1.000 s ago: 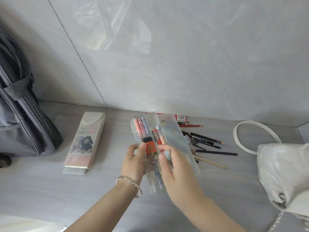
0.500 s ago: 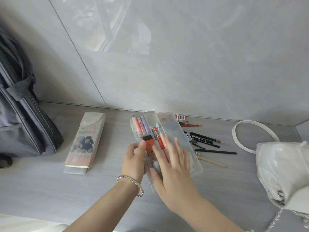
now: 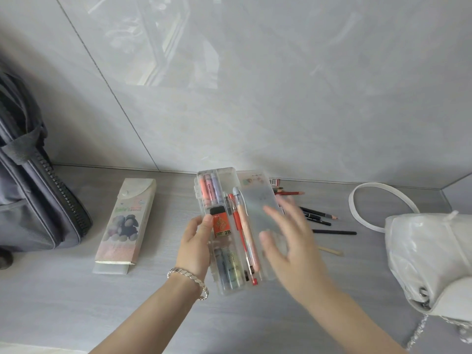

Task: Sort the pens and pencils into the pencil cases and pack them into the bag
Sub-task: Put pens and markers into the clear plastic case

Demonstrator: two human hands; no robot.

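- Head view: my left hand [image 3: 196, 241] grips the clear pencil case [image 3: 226, 183] by its left edge.
- My right hand [image 3: 288, 238] has left the pens [image 3: 240, 226] and hovers spread, empty, over the lid [image 3: 258, 198]; loose pencils [image 3: 321, 215] beyond come next, I judge.

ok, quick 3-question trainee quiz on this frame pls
1. True or false: the clear pencil case has its lid shut.
2. Which hand has a grip on the case? A) left hand B) right hand C) both
3. Fill in: the orange eraser inside the case is marked ___.

Key:
1. False, the lid is folded open.
2. A. The right hand is open, fingers spread, holding nothing.
3. 2B
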